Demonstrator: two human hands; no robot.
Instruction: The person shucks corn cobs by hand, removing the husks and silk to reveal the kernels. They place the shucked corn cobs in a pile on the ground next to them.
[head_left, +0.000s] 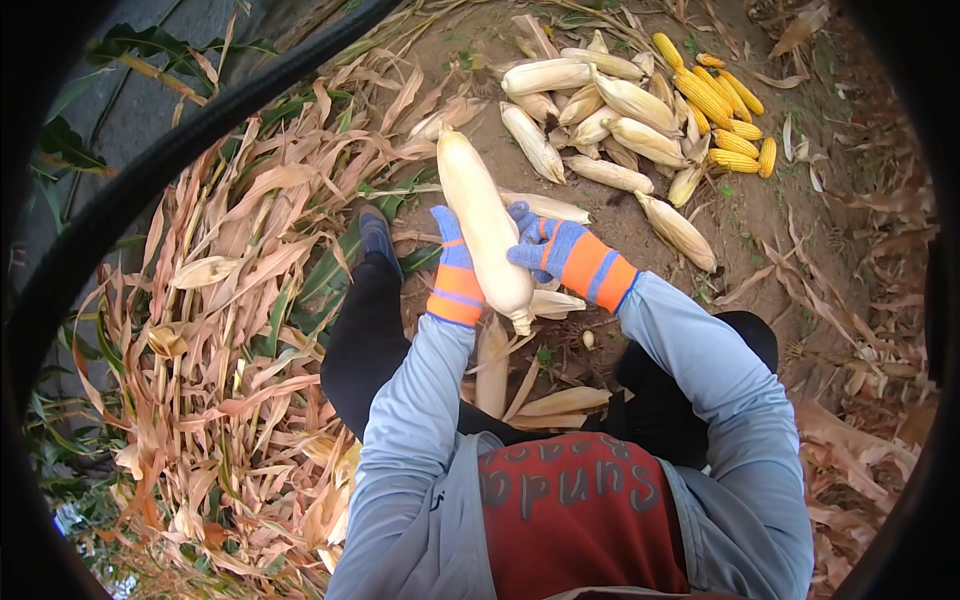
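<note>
Both my hands wear blue and orange knit gloves. A corn ear in its pale husk (484, 217) lies between them, its stalk end towards me and its tip pointing away. My left hand (456, 259) supports it from the left and beneath, with most of its fingers hidden by the ear. On the right side, my right hand (559, 251) has its fingertips against the lower half of the husk. Stripped husk leaves (491, 367) lie on the soil between my legs. Beyond my hands is a pile of unhusked corn ears (637, 105), with bare yellow cobs (705, 94) at its right.
Dry corn stalks and leaves (225, 300) form a thick heap along my left. A dark cable or strap (180, 150) crosses the upper left of the view. One husked-over ear (675, 231) rests apart on the soil at the pile's near edge. More dry leaves (855, 442) lie at the right.
</note>
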